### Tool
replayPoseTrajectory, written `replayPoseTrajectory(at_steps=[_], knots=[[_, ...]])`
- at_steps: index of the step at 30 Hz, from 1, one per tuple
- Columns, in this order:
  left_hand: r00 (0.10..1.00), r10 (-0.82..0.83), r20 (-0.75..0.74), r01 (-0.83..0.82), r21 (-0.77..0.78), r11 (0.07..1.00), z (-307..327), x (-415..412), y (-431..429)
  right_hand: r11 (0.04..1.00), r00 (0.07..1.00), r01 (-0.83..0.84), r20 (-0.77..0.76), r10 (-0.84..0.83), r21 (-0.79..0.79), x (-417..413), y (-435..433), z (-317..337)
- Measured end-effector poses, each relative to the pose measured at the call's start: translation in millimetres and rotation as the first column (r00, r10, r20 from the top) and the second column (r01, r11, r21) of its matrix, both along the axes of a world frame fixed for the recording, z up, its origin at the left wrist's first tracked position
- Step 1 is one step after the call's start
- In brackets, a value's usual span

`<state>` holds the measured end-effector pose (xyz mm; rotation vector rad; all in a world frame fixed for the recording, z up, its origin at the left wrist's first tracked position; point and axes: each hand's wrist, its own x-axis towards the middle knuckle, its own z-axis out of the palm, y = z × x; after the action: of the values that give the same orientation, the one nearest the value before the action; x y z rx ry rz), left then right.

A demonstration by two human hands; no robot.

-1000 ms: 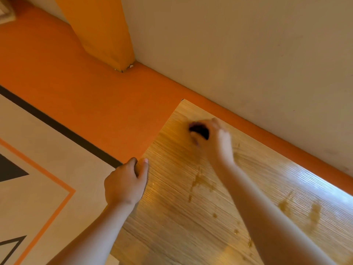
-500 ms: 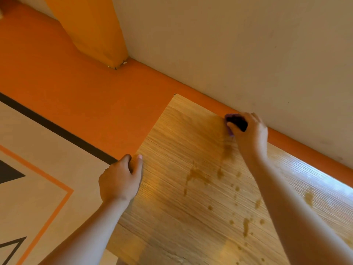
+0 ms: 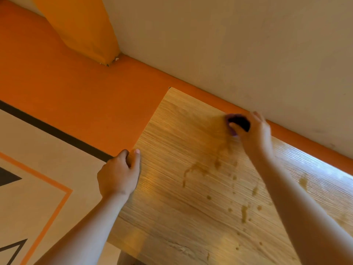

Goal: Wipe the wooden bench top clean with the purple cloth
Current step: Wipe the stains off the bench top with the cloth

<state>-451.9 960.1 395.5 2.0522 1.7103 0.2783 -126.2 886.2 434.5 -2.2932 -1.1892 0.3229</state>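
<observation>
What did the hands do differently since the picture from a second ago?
The right hand, gripping the bunched purple cloth, slid from the left end of the stained wooden bench top rightward along the wall edge. The left hand kept gripping the bench's left edge. Brown stains remain.

A plain off-white wall (image 3: 229,44) fills the upper right, with an orange skirting band (image 3: 286,131) running along its base. An orange pillar (image 3: 80,29) stands at upper left. The floor (image 3: 66,88) is orange near the wall, then cream with a black stripe (image 3: 57,131), thin orange lines and dark triangles. Bright light glares at the right edge.
</observation>
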Motion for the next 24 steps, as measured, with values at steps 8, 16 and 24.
replayPoseTrajectory(at_steps=[8, 16, 24], knots=[[1.000, 0.004, -0.010, -0.004, -0.011, 1.000, 1.4, 0.3, 0.9, 0.999, 0.999, -0.028, -0.042, 0.029, 0.030, -58.6, -14.5, -6.6], [1.000, 0.006, -0.012, -0.006, -0.023, 1.000, 4.7, 1.6, -0.2, 0.911, 0.895, -0.407, -0.174, 0.411, 0.065, -129.5, -48.4, -7.7], [0.998, 0.048, -0.030, -0.048, -0.008, 0.999, 4.9, 3.1, -0.3, 0.999, 0.998, -0.049, -0.029, 0.049, 0.017, 2.5, -7.1, -5.4]])
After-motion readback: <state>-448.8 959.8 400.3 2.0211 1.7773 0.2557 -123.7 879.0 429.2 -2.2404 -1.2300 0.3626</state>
